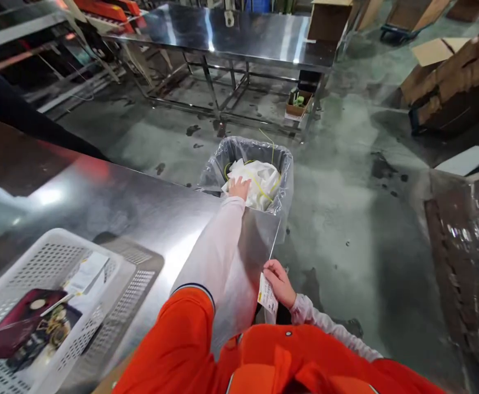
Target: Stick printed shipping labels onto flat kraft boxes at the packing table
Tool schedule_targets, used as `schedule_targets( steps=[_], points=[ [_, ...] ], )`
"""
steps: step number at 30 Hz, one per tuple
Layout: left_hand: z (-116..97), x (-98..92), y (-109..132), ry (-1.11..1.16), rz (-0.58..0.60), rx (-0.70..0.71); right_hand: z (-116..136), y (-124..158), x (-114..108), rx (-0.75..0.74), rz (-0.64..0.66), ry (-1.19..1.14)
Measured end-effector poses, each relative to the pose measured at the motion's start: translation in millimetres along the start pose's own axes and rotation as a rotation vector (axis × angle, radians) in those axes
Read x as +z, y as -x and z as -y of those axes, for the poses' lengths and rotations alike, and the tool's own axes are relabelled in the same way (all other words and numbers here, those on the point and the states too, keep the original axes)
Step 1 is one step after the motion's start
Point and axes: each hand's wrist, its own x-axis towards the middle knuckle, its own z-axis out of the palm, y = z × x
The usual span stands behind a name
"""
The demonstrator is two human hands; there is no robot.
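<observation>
Left hand (238, 187): extended past the counter (140, 219) far edge, grip closed on white crumpled waste (259, 183) lying in the lined bin (283, 164); best released low inside the liner. Right hand (279, 282): near counter corner, grip pinched together on printed label (267, 295). White basket (58, 306): near left.

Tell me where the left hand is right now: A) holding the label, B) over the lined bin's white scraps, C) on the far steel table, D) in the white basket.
B: the left hand reaches onto white scraps in the lined bin; the right hand holds the label.
</observation>
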Motion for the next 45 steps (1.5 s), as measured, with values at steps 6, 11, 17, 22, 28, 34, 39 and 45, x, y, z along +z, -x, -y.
schedule_targets(
  steps=[6,11,17,22,28,34,39,45],
  points=[
    [-31,7.3,56,0.144,0.185,-0.032,11,4,3,-0.011,0.063,-0.091],
    [-39,-66.9,220,0.468,0.466,-0.280,52,39,22,-0.134,0.361,-0.173],
    [-78,-141.4,449,1.111,0.512,-0.567,77,150,62,-0.270,0.801,-0.141],
    [-121,-153.8,629,1.291,0.269,-0.629,55,285,86,-0.309,1.078,-0.072],
    [-168,-147.5,817,1.357,0.063,-0.669,22,429,108,-0.338,1.287,-0.027],
    [-204,-136.7,935,1.484,-0.182,-0.659,6,521,128,-0.374,1.534,-0.012],
    [-220,-123.2,992,1.526,-0.444,-0.640,-7,559,150,-0.459,1.681,0.056],
    [-233,-95.0,1027,1.681,-0.746,-0.660,-3,575,173,-1.021,1.840,0.013]
  ],
)
